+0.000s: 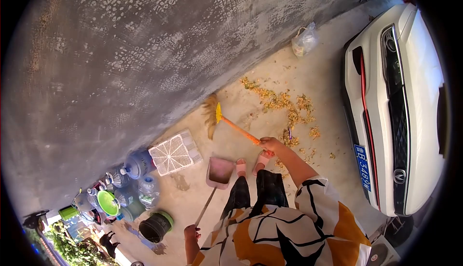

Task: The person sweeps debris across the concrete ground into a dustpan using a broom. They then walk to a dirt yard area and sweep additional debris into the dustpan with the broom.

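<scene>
Orange-handled broom [237, 127] in my closed right hand [270, 144], I had its bristles on the pale concrete floor [333, 121] near the foot of the wall [159, 68]. My left hand [192, 233] was wrapped around the handle of a pink dustpan [221, 171], its end hidden in my fist. On the white car's [424, 63] blue number plate [362, 168] I read a B and what looked like 3489; the other characters were hard to make out. A V-shaped emblem [400, 176] marked the grille. I could not identify the small purple item [290, 133] among the dry leaf litter [295, 117]. The dark lens edge cut off the car's far part. Pale patches mottled the grey wall; plastic water bottles [138, 164] crowded beside it.
</scene>
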A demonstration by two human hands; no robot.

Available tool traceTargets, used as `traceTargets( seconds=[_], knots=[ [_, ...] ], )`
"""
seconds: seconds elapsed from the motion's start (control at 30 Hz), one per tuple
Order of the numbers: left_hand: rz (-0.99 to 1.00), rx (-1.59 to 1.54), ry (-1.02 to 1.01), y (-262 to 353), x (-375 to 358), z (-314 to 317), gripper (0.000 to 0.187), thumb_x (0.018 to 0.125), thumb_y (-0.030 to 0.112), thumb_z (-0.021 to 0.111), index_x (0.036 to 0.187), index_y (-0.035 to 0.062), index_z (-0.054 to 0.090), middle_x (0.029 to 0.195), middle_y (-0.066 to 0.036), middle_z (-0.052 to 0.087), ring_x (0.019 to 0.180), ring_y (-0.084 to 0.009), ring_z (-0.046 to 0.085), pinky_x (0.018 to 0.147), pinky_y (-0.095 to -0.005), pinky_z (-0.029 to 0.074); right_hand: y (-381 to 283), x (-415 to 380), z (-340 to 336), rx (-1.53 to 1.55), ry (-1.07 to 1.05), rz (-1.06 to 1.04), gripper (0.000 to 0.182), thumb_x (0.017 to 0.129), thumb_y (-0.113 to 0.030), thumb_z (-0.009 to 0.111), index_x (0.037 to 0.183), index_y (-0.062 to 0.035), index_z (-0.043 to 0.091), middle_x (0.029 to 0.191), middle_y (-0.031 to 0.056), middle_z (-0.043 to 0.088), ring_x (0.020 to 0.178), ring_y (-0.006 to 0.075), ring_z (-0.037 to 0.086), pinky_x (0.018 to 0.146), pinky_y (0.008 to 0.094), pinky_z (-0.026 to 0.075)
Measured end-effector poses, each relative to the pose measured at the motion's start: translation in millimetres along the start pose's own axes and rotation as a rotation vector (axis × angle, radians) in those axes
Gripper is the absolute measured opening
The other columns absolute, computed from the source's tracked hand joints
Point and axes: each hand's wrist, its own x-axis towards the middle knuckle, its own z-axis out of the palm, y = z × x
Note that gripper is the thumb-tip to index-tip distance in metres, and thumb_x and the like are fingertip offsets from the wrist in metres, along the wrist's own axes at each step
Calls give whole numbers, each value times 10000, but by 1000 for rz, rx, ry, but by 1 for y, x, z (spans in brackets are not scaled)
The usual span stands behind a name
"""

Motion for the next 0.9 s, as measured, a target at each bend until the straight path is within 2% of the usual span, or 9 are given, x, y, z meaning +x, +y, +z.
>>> traceTargets(
  seconds=[0.1,0.17,0.2,0.23,0.3,0.43,0.6,0.77,0.9],
  knots=[
    [-4,-19,-4,-3,-2,5,147,747,152,443,827,32,470,605,-88,539,349,-96,330,339,-276,379,10,0,-24,138,107,-105,210,741,-170,551,947,-128,544,570,34,484,380,79,425,307,207,267],
    [-11,-22,-3,2,-7,11,148,759,159,433,796,27,487,631,-84,551,379,-101,336,391,-274,379,5,-26,-28,367,146,79,280,800,-178,486,1080,-178,471,615,45,466,391,95,383,342,219,296],
    [-15,-18,3,4,-8,14,166,771,166,423,765,22,505,657,-81,564,408,-107,342,443,-272,379,8,-35,-26,365,154,75,280,800,-178,486,1080,-178,471,615,45,466,391,95,383,342,219,296],
    [-13,-19,-5,4,-4,15,166,771,166,423,765,22,505,657,-81,564,408,-107,342,443,-272,379,17,-46,-20,444,105,59,285,806,-182,472,1090,-188,452,614,47,466,393,93,380,346,219,300],
    [-15,-60,-53,4,7,11,141,752,153,450,802,25,479,606,-97,537,353,-111,335,338,-281,378,27,-77,-1,545,31,16,314,814,-182,454,1124,-198,415,610,48,464,398,90,382,350,219,305],
    [-9,-39,-53,11,18,9,146,753,159,452,794,23,486,607,-96,530,356,-116,337,343,-283,384,49,-136,41,679,2,-69,364,814,-159,443,1173,-183,383,605,49,460,398,96,388,344,220,301],
    [21,42,-52,23,26,7,164,748,165,436,807,23,493,632,-89,532,365,-115,350,347,-281,392,43,-66,29,595,60,-194,300,821,-177,454,1121,-188,435,606,53,464,384,95,382,307,203,269],
    [150,128,-66,39,13,5,191,737,176,432,820,18,501,628,-83,530,366,-116,356,356,-281,406,40,4,-20,749,29,-44,290,822,-173,442,1112,-188,435,631,55,469,393,93,380,322,210,276],
    [152,97,-67,36,16,11,188,735,172,437,819,22,513,614,-81,532,366,-117,365,345,-277,400,42,-78,19,748,49,-143,329,821,-170,446,1147,-150,411,621,61,467,394,96,379,327,211,274]
  ],
)
